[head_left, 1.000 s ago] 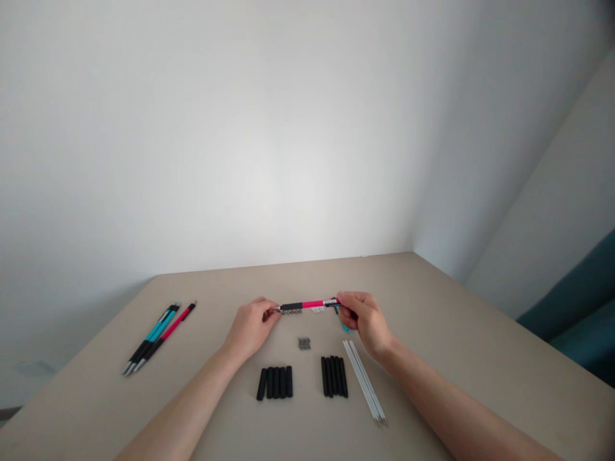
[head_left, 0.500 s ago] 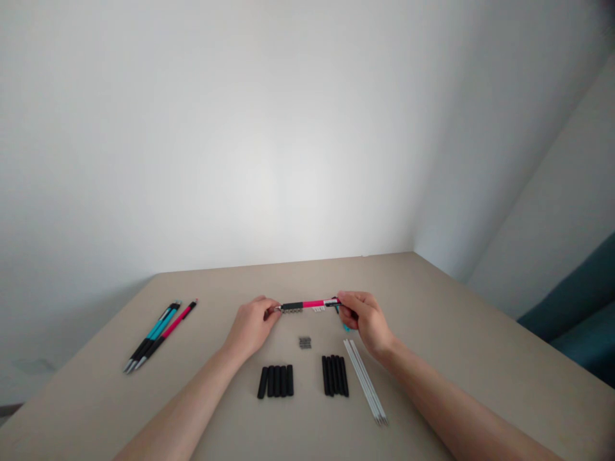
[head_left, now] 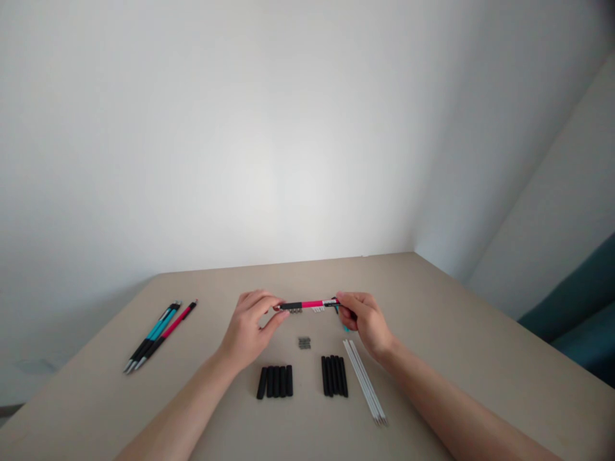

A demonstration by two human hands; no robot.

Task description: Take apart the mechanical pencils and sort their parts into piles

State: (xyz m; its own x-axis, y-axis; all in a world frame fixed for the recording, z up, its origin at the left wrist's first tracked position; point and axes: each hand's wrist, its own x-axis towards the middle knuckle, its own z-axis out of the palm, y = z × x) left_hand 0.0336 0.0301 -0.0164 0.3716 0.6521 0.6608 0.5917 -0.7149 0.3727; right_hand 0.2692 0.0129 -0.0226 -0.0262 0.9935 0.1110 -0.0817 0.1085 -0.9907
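A pink and black pen (head_left: 312, 304) is held level above the table between both hands. My right hand (head_left: 364, 318) is closed around its right end, by the clip and a white label. At the left end, the thumb and fingers of my left hand (head_left: 252, 322) pinch the tip beside the black grip; the tip itself is mostly hidden by the fingers. Behind and below the pen lie small metal pieces (head_left: 296, 311) and small white pieces (head_left: 318, 310), partly covered by it. Blue parts (head_left: 346, 328) show beneath my right hand, mostly hidden.
Several springs (head_left: 304, 343) lie mid-table. Nearer are two rows of black tubes, a left row (head_left: 276, 382) and a right row (head_left: 334, 376), with white refills (head_left: 365, 382) alongside. Blue pens (head_left: 156, 333) and another pink pen (head_left: 170, 330) rest at the left. A wall (head_left: 288, 160) rises behind.
My left hand has changed its grip at the pen's tip: its fingers have lifted and stretched out, with the thumb now below. The right hand and pen have barely moved.
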